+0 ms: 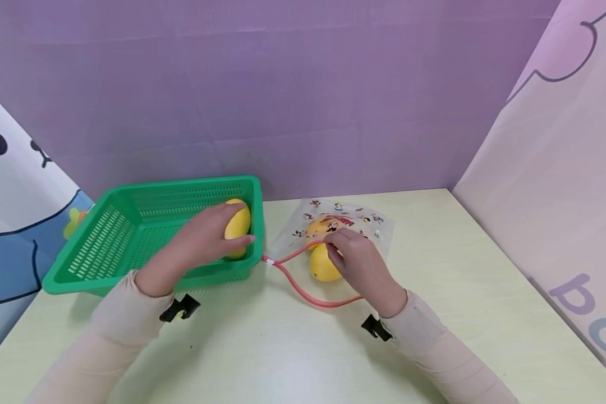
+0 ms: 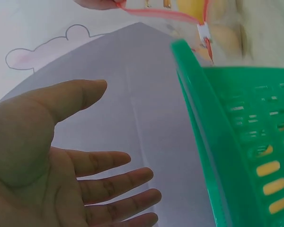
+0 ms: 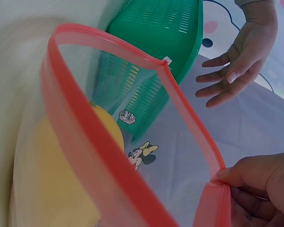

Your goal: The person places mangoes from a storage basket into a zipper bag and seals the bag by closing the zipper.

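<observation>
My left hand (image 1: 199, 238) hovers over the right end of a green plastic basket (image 1: 154, 188), next to a yellow mango-shaped fruit (image 1: 239, 221) inside it. In the left wrist view its fingers (image 2: 116, 184) are spread, with nothing in the palm. A clear zip bag (image 1: 371, 221) with cartoon prints lies on the table, its mouth spread wide. At that mouth, my right hand (image 1: 361, 266) pinches the red zip edge (image 3: 194, 118) between thumb and fingers. Another yellow fruit (image 1: 323, 268) lies inside the bag near the opening, and an orange-yellow one (image 1: 318, 227) sits farther in.
The basket stands to the left of the bag, close to the white zip slider (image 1: 269, 261). A purple cloth (image 1: 283, 101) hangs behind the pale table (image 1: 283, 348), and printed panels (image 1: 560, 168) flank both sides.
</observation>
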The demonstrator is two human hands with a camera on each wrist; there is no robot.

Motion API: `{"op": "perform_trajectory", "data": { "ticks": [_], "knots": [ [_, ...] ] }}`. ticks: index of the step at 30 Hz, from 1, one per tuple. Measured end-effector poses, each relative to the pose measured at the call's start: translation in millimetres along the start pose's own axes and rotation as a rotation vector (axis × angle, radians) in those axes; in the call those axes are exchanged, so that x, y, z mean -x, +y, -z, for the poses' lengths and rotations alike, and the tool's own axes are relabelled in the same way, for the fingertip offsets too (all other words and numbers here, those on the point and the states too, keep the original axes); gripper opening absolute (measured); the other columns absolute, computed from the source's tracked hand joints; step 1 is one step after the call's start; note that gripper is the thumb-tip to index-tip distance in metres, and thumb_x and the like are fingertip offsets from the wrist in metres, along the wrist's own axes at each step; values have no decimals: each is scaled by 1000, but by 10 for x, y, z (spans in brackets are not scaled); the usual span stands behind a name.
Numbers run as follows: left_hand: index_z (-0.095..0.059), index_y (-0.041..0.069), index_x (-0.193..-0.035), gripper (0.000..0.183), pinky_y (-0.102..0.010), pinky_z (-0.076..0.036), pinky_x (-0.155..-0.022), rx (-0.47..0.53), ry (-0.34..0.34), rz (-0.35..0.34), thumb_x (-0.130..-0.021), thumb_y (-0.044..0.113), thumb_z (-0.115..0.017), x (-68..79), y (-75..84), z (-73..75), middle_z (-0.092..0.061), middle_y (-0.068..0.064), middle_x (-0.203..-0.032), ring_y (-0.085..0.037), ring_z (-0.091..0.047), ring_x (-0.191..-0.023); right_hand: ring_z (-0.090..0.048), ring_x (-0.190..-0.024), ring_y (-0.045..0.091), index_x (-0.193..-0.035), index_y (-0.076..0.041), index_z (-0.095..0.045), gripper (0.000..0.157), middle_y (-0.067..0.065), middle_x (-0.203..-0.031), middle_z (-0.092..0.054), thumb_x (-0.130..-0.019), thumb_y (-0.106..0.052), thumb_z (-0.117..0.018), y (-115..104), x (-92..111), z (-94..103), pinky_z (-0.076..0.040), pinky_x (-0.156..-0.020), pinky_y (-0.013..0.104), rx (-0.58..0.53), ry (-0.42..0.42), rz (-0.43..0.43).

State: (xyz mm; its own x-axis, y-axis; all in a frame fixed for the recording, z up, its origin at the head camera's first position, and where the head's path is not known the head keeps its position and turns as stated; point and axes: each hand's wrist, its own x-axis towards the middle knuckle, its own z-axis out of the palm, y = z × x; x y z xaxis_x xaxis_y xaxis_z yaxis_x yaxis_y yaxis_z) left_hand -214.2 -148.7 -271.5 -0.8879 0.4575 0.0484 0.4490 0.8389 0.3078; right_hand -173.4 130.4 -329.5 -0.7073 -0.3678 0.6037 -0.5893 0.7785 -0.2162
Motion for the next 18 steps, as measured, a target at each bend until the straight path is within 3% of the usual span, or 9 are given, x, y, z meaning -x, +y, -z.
{"op": "perform_trajectory", "data": {
  "ticks": [18],
  "knots": [
    [-39,0,-141,65,-58,-34,-101,-54,-29,50,-91,38,-59,-107,-144,172,-42,-24,-140,-43,-38,-128,-62,-74,18,-90,-4,-68,16,6,-87,-68,-76,2,-74,-8,-12,12,-55,-67,26,-5,-15,-15]
  ]
}}
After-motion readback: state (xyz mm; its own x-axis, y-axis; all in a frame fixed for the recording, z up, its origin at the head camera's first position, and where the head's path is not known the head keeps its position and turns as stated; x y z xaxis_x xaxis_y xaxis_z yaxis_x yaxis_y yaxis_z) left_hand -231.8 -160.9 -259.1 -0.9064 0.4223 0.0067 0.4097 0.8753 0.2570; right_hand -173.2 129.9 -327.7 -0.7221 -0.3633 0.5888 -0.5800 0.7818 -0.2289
